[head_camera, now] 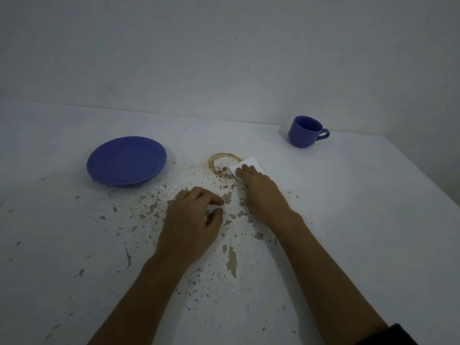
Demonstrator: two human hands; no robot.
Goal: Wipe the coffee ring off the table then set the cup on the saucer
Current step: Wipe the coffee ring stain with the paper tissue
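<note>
A brown coffee ring [219, 163] marks the white table [348, 195] near its middle. My right hand [258, 192] presses a folded white tissue [249, 163] flat on the ring's right side. My left hand [194, 220] rests on the table nearer to me, fingers curled and empty, below and left of the ring. The blue saucer [126, 161] lies to the left of the ring. The blue cup [304, 131] stands upright at the far right, its handle pointing right, apart from both hands.
The table's white surface is chipped, with many brown flecks [231, 260] spread around and below my hands. A pale wall [224, 58] rises right behind the table. The table's right edge [428, 180] runs diagonally at the right.
</note>
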